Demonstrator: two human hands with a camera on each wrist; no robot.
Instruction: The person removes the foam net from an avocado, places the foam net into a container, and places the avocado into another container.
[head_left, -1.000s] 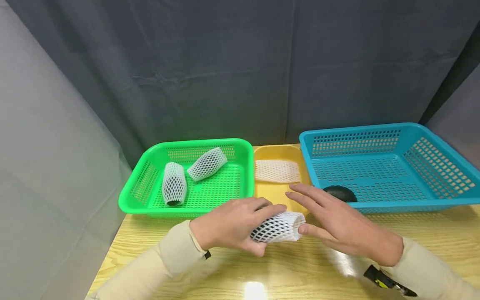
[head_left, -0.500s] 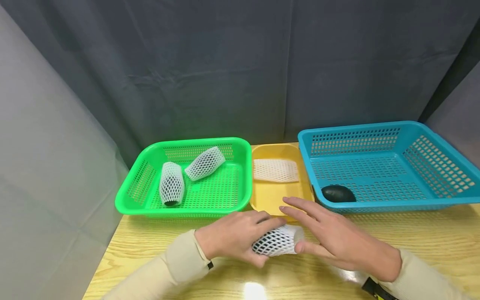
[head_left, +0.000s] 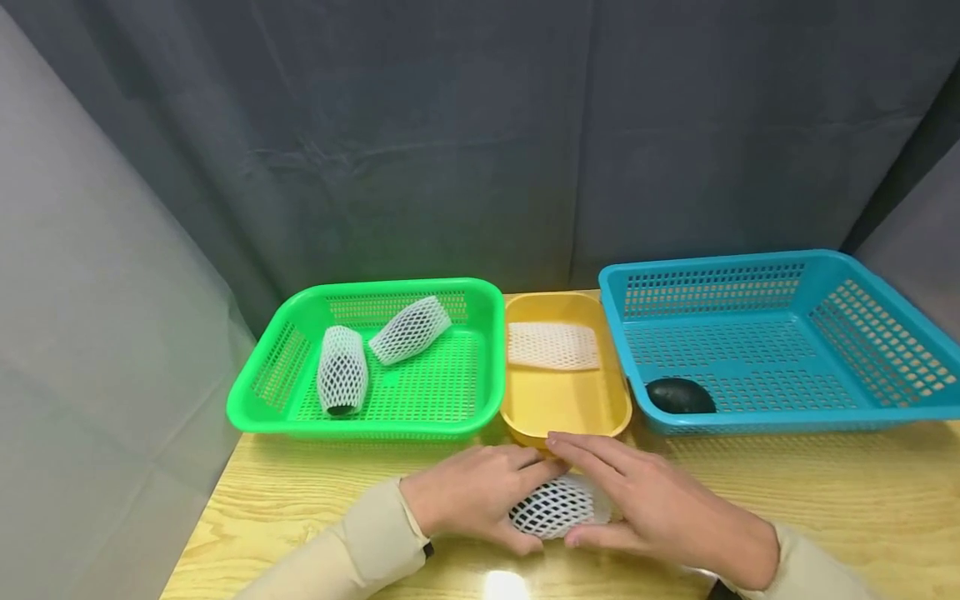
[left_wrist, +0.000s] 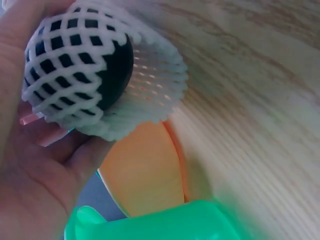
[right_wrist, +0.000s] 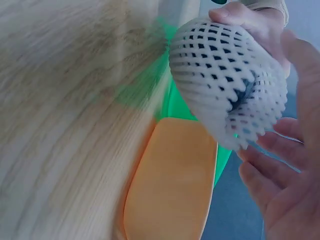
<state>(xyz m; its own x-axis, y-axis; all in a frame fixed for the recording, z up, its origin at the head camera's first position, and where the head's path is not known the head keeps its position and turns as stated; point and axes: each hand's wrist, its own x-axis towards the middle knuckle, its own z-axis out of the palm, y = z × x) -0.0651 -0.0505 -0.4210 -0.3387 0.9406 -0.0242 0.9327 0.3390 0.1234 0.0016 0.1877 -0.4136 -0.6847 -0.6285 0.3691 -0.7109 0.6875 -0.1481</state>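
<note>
My left hand [head_left: 480,496] grips a dark, smooth oval object [left_wrist: 117,75] in a white foam net sleeve [head_left: 555,507], above the wooden table in front of the yellow tray. The sleeve's open end, loose past the object, faces my right hand [head_left: 660,504]. Thumb and fingers of that hand are spread apart on either side of this end, fingertips right at the net's rim in the right wrist view. Part of the sleeve is hidden behind both hands in the head view.
At back left, a green basket [head_left: 480,417] holds two netted dark objects [head_left: 343,371]. A flat foam net [head_left: 553,346] lies in the yellow tray [head_left: 566,408] at the middle. To the right, a blue basket [head_left: 720,333] contains one bare dark oval object [head_left: 680,396].
Both hands have come down and nearer to me with the netted object. My right hand has shifted left, its fingers now reaching over the sleeve's open end.
</note>
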